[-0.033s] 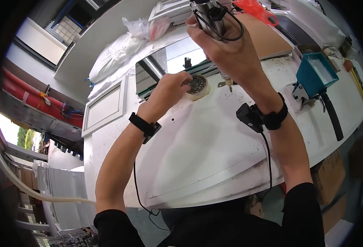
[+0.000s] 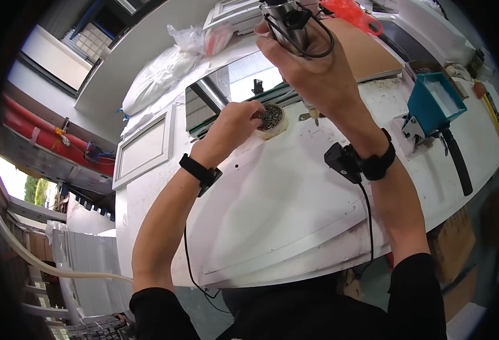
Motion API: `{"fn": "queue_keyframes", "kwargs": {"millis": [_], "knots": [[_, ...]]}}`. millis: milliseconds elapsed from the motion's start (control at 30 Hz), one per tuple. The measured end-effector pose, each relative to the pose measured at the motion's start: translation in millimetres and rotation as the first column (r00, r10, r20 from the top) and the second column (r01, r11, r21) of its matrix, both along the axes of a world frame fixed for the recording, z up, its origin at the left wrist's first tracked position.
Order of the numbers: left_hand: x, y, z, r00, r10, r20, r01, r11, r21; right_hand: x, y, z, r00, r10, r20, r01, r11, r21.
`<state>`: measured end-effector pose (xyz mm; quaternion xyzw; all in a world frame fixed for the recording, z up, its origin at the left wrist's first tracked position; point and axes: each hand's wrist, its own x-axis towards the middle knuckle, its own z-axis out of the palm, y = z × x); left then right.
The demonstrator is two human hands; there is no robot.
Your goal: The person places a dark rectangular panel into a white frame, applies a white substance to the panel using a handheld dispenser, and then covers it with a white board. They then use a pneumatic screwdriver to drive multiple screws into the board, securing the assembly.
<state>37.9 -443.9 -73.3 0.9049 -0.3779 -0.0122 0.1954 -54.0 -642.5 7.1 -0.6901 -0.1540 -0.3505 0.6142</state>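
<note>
Currently, the right hand (image 2: 326, 71) is wrapped around a cylindrical metal tool (image 2: 288, 25). The left hand (image 2: 233, 126) has curled fingers at the rim of a round tub (image 2: 274, 134) of small metal pieces (image 2: 271, 118), just to its right; whether it pinches any, I cannot tell. Glass panels (image 2: 244, 76) lie beyond the left hand, and a teal tool (image 2: 431, 105) stands on the counter (image 2: 295, 181), right of the right hand.

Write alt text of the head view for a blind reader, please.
A person's right hand grips a silver tool above a white work surface, while the left hand is at the rim of a tub of small metal pieces. A teal container sits at right.
</note>
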Motion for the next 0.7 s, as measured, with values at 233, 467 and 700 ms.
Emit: {"fn": "queue_keyframes", "kwargs": {"millis": [233, 467, 700], "knots": [[15, -13, -5, 0.988, -0.155, 0.024, 0.151, 0.98, 0.128, 5, -7, 8, 0.986, 0.012, -0.167, -0.012, 1.0, -0.003], [18, -20, -4, 0.984, -0.176, -0.006, 0.175, 0.981, 0.085, 8, -17, 0, 0.976, 0.197, -0.091, -0.185, 0.975, 0.121], [27, -18, -8, 0.992, -0.057, -0.117, 0.068, 0.993, 0.097, 3, -13, -2, 0.982, 0.057, -0.181, -0.03, 0.988, 0.149]]}}
